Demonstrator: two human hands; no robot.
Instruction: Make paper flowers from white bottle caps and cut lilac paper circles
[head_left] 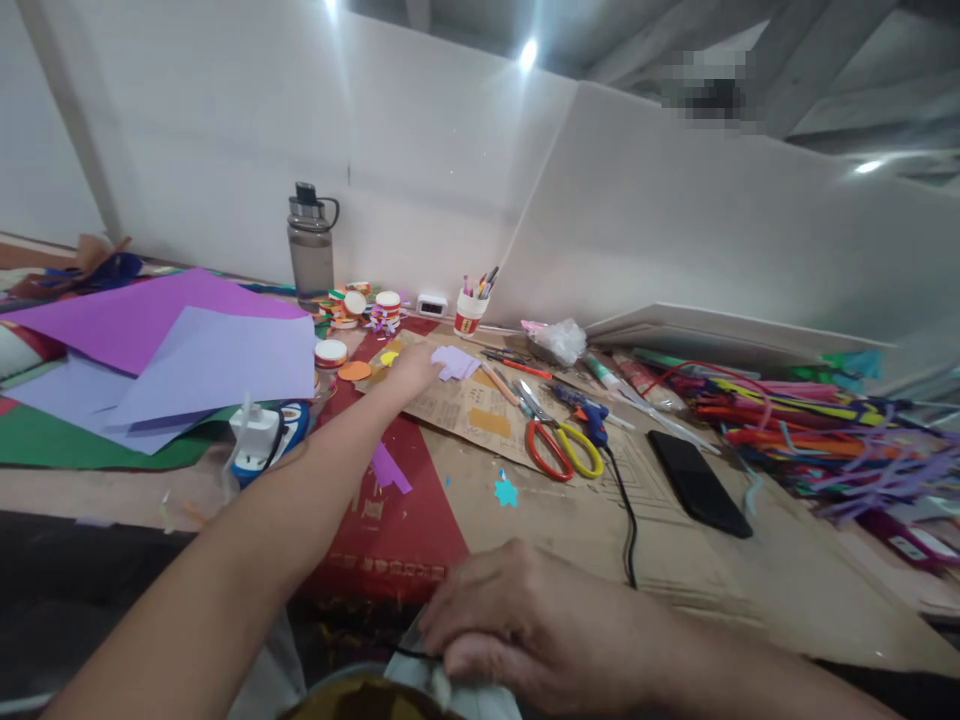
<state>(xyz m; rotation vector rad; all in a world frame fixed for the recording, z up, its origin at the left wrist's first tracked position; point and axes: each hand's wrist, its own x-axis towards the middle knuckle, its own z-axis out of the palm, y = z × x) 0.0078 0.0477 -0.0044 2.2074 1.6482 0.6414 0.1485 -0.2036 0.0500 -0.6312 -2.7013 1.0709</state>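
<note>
My left hand (417,368) reaches far across the table, at the edge of some small lilac paper pieces (455,363). Its fingers are small and blurred, so their grip does not show. Close to my body, at the table's front edge, my right hand (510,620) is closed, thumb against curled fingers. Something pale lies under and between those fingers, but I cannot make out what it is. Beyond this hand lies a turquoise star-shaped paper cutout (505,490). Scissors (559,435) with red and yellow handles rest past it, beside a blue glue gun (592,420).
Large purple sheets (217,360) cover the left side, near a white plug (256,432). A water bottle (311,250) and a cup of pens (471,308) stand by the back wall. A black phone (697,482) and many coloured strips (810,425) lie right.
</note>
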